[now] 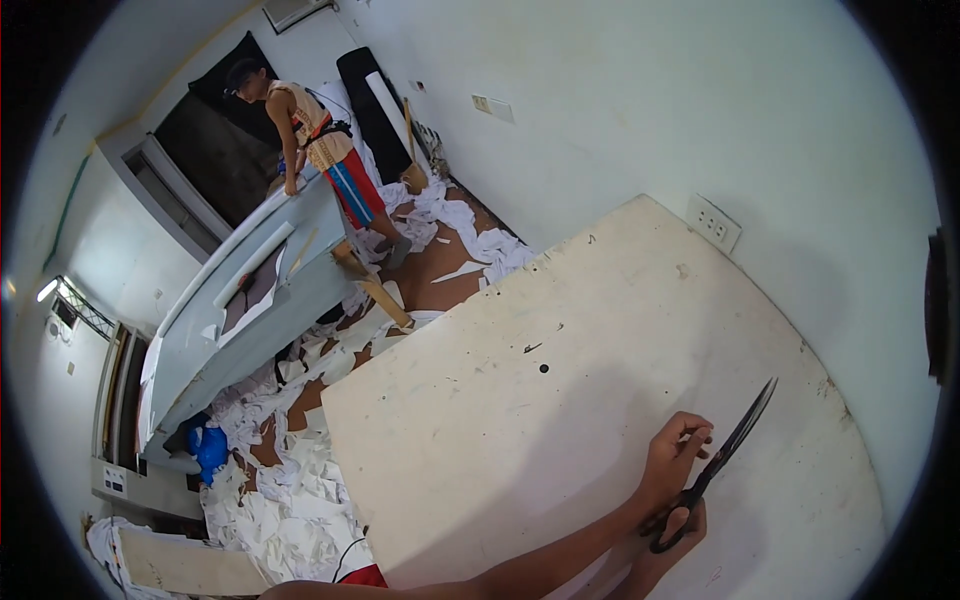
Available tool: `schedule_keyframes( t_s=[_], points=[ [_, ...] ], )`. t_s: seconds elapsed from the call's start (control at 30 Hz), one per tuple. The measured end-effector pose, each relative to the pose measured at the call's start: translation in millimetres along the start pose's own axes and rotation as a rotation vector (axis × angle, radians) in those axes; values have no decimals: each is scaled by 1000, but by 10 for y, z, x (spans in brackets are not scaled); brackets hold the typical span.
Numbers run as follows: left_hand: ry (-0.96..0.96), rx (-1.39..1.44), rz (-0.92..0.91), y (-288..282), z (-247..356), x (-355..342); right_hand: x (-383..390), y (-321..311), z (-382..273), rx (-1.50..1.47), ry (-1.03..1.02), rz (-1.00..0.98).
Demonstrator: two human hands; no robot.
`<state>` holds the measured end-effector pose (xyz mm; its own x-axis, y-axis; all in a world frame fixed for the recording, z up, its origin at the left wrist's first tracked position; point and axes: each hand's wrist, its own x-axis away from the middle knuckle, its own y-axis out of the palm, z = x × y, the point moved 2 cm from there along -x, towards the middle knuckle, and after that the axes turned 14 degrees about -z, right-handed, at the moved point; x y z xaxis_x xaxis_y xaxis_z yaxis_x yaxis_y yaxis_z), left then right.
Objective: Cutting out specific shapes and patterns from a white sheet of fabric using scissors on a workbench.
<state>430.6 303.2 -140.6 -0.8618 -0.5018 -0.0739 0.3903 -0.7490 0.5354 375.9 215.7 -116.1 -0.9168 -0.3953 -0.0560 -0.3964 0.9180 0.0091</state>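
A pair of black scissors (735,438) is in my right hand (684,528), whose fingers are in the handle loops. The long blades point away to the far right, over the pale, worn tabletop (470,430). My left hand (678,458) is just left of the blades, its fingers curled in beside them. Whether those fingertips pinch something small or touch the blade, I cannot make out. My left forearm crosses the table from the lower left, partly in front of the right one.
White wall with a socket (714,222) borders the table's right side. Scraps of white material (290,500) litter the brown floor at left. Beyond, a person (320,140) leans over a long grey table (240,330). A blue bag (208,452) lies under its near end.
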Motion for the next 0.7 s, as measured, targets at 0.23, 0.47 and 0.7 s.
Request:
schedule_keyframes(
  t_s=[0.23,0.47,0.7],
  points=[
    [39,-92,31,-41,7,71,9,9,-10,-90,10,27],
    [7,-54,112,-31,108,94,-6,-32,-43,-39,67,-17],
    [60,-96,129,-21,144,103,5,-51,101,-74,67,-22]
  ],
)
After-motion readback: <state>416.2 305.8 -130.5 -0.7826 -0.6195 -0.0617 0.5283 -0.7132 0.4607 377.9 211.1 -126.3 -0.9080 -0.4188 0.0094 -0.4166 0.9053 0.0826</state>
